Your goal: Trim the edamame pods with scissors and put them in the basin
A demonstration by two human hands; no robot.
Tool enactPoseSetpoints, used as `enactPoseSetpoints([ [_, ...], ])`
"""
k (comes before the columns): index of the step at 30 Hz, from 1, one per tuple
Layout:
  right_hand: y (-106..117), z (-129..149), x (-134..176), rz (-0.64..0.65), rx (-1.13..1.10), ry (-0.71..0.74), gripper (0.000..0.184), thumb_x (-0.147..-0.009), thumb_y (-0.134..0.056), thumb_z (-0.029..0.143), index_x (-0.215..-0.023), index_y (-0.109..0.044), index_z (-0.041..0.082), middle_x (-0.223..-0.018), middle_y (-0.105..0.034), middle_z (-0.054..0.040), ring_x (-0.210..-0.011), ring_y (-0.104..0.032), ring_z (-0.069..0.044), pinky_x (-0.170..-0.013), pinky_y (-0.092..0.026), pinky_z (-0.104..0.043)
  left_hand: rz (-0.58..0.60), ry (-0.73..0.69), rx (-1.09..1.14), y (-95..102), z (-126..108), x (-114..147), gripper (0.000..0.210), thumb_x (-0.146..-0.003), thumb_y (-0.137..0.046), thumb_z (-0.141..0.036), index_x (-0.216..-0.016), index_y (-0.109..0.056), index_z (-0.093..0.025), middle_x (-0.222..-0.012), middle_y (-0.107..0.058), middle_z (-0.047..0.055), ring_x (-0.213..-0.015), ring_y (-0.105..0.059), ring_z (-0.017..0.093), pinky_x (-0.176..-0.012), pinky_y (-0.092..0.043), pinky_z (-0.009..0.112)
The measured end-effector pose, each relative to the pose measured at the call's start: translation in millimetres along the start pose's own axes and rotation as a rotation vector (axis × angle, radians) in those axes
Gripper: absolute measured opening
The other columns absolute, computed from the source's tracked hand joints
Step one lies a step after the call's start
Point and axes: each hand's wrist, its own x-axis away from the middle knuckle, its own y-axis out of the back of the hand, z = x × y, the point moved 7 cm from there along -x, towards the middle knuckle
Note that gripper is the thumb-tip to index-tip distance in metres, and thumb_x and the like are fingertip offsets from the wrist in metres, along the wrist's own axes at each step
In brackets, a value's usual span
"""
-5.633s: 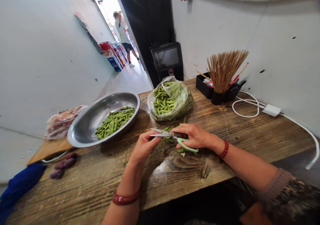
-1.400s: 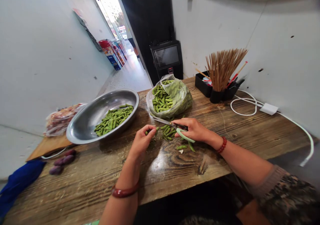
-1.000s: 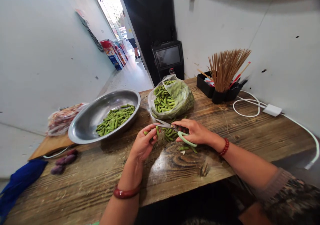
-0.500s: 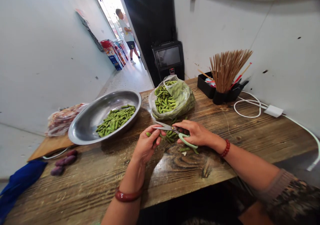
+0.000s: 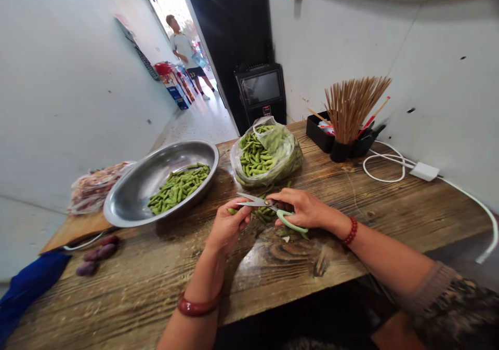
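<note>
My right hand grips a pair of scissors with pale green handles; the blades are spread and point left. Between the fingers of my left hand is an edamame pod, mostly hidden, right by the blades. Loose pods and scraps lie on the table under both hands. Just behind them stands a clear plastic bag full of edamame pods. To the left, a wide steel basin holds a heap of green pods.
On the wooden table are dark red oval things, a bagged pinkish item, a blue cloth, a black holder with wooden skewers and a white cable. A person is beyond the doorway.
My hands have barely moved; the scissors stay spread beside the left fingers. The view has shifted slightly. The person in the doorway has moved a little left and turned.
</note>
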Motion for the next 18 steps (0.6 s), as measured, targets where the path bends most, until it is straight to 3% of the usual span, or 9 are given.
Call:
enactPoseSetpoints([
  [18,-2,4,-2,0.034,0.005,0.004,0.063,-0.072,-0.076,0.044,-0.127,-0.057,0.019,-0.091,-0.061,-0.0050,-0.079,-0.057,-0.017,-0.071,-0.045,-0.027,0.006,-0.123,-0.201,-7.2,-10,3,0.013,-0.067,-0.078,-0.026,-0.076,-0.077,-0.016,-0.062,-0.062,0.002,-0.049,-0.042,0.008,-0.044,-0.031,0.020],
])
